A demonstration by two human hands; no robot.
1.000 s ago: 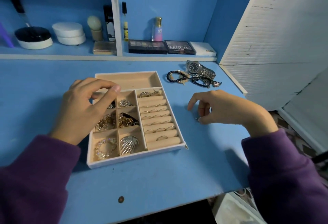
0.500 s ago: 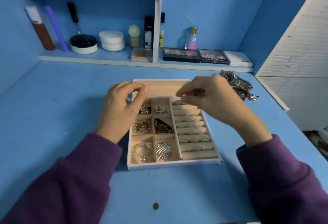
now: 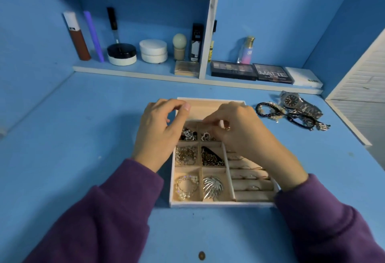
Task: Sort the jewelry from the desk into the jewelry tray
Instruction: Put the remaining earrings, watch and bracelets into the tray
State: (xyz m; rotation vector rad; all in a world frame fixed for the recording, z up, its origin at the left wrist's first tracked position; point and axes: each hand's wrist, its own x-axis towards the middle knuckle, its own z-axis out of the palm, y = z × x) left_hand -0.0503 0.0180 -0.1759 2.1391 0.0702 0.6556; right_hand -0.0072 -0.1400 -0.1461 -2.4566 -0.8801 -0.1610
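A beige jewelry tray [image 3: 220,203] lies in the middle of the blue desk, its small compartments filled with chains, beads and a silver shell brooch [image 3: 212,186]. My right hand [image 3: 243,135] hovers over the top of the ring-roll section, fingers pinched on a small gold ring [image 3: 227,128]. My left hand [image 3: 160,135] rests at the tray's left edge, thumb and fingers curled, holding nothing that I can see. On the desk to the right lie a metal watch [image 3: 291,101] and dark beaded bracelets [image 3: 268,110].
A low shelf along the back wall carries cosmetics: jars, bottles, eyeshadow palettes [image 3: 233,70] and a white box [image 3: 304,79]. A white slatted panel [image 3: 358,104] borders the desk on the right. A small round brown spot [image 3: 201,255] sits near the front edge.
My right hand picked a ring off the desk to the right of the tray and carried it over the tray's upper ring rolls. The camera view shifted; my left hand stayed at the tray edge.
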